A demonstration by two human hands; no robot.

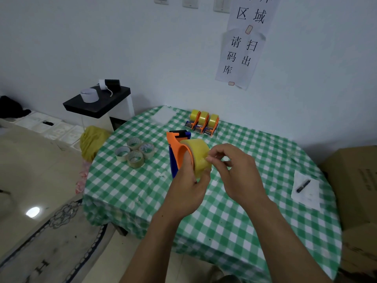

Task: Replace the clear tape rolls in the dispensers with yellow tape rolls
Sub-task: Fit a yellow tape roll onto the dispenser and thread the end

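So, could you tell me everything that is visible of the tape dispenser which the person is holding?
The dispenser has an orange plastic frame, a blue side plate and a black part at its far end. A yellow tape roll sits on its orange hub. It is over the green checked tablecloth; whether it touches the cloth cannot be told. The left hand grips it from below, and the right hand pinches at the roll's outer surface.

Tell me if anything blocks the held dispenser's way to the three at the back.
Nothing visible does: only checked cloth lies between the held dispenser and the three dispensers; the clear rolls sit off left.
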